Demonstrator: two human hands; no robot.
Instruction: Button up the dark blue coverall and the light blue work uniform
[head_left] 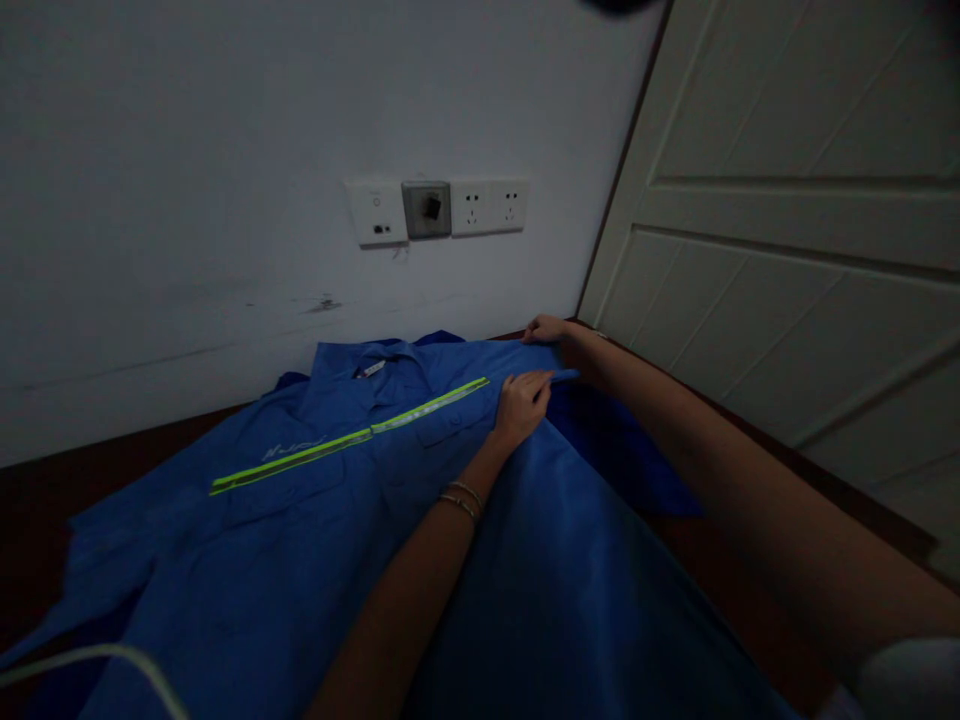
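Observation:
A blue work shirt [292,540] lies spread out with its front facing up and its collar toward the wall. Yellow-green and silver reflective strips cross its chest. My left hand [523,405], bracelets at the wrist, is closed on the cloth by the sleeve, just beyond the right end of the strip. Farther back, my right hand [545,328] pinches the upper edge of the same sleeve near the wall. Darker blue cloth [615,445] shows underneath on the right. The undersides of the fingers are hidden.
A white wall [187,220] with sockets [487,207] and a network plate [377,214] rises behind the shirt. A pale panelled door [787,230] stands close on the right. A white cable [112,650] curves over the lower left. Dark reddish floor [712,560] shows around the cloth.

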